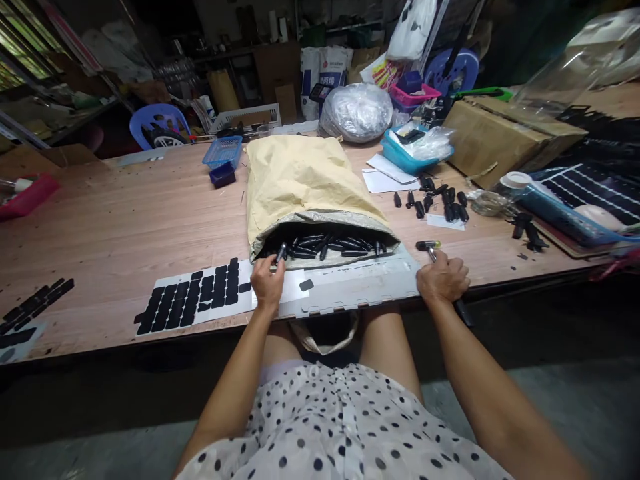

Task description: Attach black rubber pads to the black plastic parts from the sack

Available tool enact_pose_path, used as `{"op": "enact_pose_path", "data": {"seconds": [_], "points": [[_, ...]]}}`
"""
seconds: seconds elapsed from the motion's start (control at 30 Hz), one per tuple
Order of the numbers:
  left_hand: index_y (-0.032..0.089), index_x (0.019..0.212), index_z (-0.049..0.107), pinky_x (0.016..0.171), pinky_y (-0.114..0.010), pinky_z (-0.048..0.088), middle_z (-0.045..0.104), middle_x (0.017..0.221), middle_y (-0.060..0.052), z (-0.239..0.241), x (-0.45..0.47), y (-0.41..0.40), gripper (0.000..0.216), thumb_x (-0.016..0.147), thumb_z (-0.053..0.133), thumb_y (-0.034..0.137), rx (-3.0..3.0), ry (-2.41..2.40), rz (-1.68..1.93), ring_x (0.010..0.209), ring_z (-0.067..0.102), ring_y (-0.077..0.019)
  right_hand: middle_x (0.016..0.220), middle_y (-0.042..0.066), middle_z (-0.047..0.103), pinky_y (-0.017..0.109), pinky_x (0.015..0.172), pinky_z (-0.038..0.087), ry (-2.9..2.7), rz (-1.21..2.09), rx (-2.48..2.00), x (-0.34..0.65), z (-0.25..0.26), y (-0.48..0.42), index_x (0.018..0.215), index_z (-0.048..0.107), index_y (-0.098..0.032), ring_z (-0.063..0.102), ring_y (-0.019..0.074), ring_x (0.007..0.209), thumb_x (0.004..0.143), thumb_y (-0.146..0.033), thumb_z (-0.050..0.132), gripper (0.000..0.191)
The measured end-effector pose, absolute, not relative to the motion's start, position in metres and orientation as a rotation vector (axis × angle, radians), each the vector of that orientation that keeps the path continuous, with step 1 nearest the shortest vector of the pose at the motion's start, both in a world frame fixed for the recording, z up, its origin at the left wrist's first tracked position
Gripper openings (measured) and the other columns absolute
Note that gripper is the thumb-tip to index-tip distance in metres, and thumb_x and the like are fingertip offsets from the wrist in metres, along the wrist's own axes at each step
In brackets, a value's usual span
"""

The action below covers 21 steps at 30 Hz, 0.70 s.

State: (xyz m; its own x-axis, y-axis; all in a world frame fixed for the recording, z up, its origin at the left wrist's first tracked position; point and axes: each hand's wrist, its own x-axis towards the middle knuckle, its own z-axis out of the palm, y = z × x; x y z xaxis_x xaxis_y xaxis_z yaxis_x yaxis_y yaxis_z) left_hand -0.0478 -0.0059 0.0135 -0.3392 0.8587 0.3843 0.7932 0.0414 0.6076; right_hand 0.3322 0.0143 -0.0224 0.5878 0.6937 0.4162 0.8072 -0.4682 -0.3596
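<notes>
My left hand (267,283) is closed on a small dark, shiny piece (281,253) at the left of the bag's mouth. A yellow sack (310,177) lies on the table with its open end towards me, full of slim black pieces (320,247). My right hand (443,277) grips a tool with a black handle (463,313) and a metal end; its exact kind is hard to make out. Just beyond that hand lies a black piece with a yellowish end (427,245). A grey board (360,283) runs along the table edge between my hands.
Left of the board is a sheet with rows of black stickers (190,297). Several black parts (445,203) lie loose at the right. Beyond them stand a teal basket (417,150) and a cardboard box (500,140). Blue baskets (223,153) sit behind, left of the sack.
</notes>
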Motion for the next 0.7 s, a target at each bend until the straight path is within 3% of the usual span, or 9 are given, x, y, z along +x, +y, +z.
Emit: {"op": "enact_pose_path", "data": {"seconds": [0.1,0.2,0.33,0.7], "points": [[0.022,0.106,0.077,0.069,-0.028,0.053,0.072,0.093,-0.004,0.004,-0.023,-0.036,0.02,0.09,0.066,0.027,1.816,1.909,1.112,0.073,0.063,-0.0158,0.104,0.015,0.057,0.038,0.072,0.033,-1.195,-0.267,-2.311,0.332,-0.02,0.014,0.117,0.072,-0.018,0.049,0.0306,0.098,0.086,-0.019,0.05,0.038],[0.025,0.103,0.078,0.076,-0.029,0.054,0.072,0.097,-0.004,-0.002,0.0,-0.051,0.017,0.088,0.069,0.023,1.866,1.721,0.948,0.085,0.066,-0.0179,0.106,0.016,0.056,0.04,0.075,0.034,-1.202,-0.224,-2.313,0.332,-0.017,0.013,0.119,0.071,-0.018,0.048,0.0314,0.1,0.087,-0.019,0.049,0.039],[0.027,0.099,0.078,0.091,-0.039,0.052,0.073,0.098,-0.003,-0.001,0.008,-0.049,0.017,0.085,0.071,0.02,1.922,1.7,0.765,0.098,0.063,-0.0232,0.106,0.015,0.054,0.041,0.077,0.035,-1.207,-0.175,-2.296,0.334,-0.017,0.014,0.121,0.07,-0.018,0.047,0.0312,0.1,0.087,-0.018,0.049,0.039],[0.028,0.093,0.081,0.093,-0.042,0.048,0.073,0.094,-0.003,0.009,0.01,-0.035,0.015,0.078,0.08,0.026,1.886,1.712,0.605,0.1,0.06,-0.0253,0.104,0.014,0.054,0.045,0.085,0.04,-1.21,-0.037,-2.36,0.334,-0.002,0.013,0.129,0.066,-0.018,0.05,0.0321,0.104,0.088,-0.019,0.051,0.045]]}}
